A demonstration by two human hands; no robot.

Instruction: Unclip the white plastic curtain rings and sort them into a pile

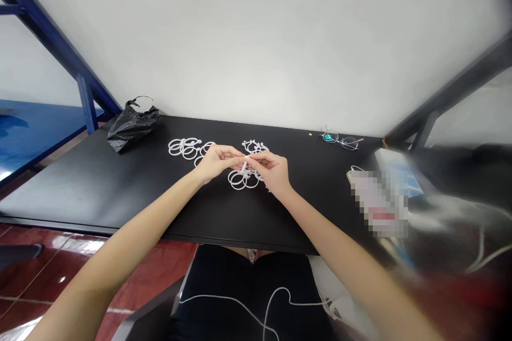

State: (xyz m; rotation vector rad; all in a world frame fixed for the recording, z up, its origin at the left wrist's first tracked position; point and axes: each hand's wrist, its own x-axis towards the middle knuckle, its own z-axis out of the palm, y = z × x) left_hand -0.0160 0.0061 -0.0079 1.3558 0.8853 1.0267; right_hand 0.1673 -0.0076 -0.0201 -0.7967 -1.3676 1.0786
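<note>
Where one black bag (pixel 132 125) sits at the back left corner of the table (pixel 100 186), three clusters of white rings (pixel 188 148) lie mid-table. Over the nearest cluster the left hand (pixel 216 162) and right hand (pixel 270 168) pinch one ring (pixel 245 166); one pair of glasses (pixel 340 140) lies back right.

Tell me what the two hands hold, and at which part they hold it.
The left hand and the right hand pinch a white ring piece between their fingertips, at its top, above the black table. The exact grip is too small to tell.
</note>
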